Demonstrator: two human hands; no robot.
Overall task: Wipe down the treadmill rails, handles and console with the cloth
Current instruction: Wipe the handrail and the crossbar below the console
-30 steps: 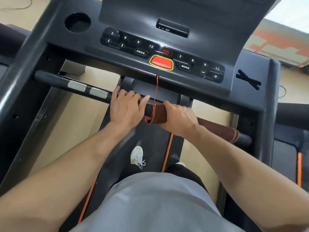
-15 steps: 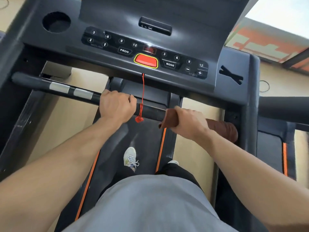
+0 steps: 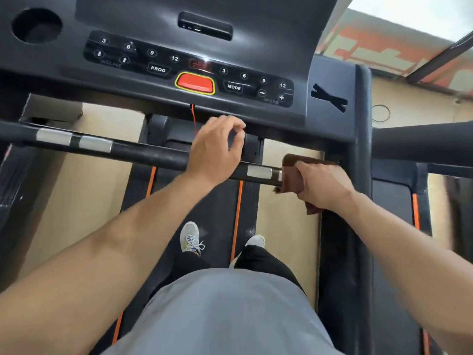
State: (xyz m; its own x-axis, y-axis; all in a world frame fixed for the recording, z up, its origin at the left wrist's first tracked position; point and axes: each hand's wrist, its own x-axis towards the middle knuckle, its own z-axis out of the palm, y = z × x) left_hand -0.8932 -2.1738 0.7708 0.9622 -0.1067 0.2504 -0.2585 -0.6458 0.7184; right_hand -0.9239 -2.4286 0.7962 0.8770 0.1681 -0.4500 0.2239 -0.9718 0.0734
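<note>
The brown cloth [image 3: 294,175] is wrapped round the right end of the black handlebar [image 3: 143,153], right of centre in the frame, and the right hand [image 3: 323,184] grips it there. The left hand [image 3: 217,147] sits just beside it toward the middle, fingers curled over the bar, below the console [image 3: 158,26] with its red button [image 3: 195,83].

Right hand [image 3: 323,184] grips brown cloth [image 3: 291,172] around crossbar [image 3: 143,153]; left hand [image 3: 216,147] hovers curled over bar, below console [image 3: 153,29].
</note>
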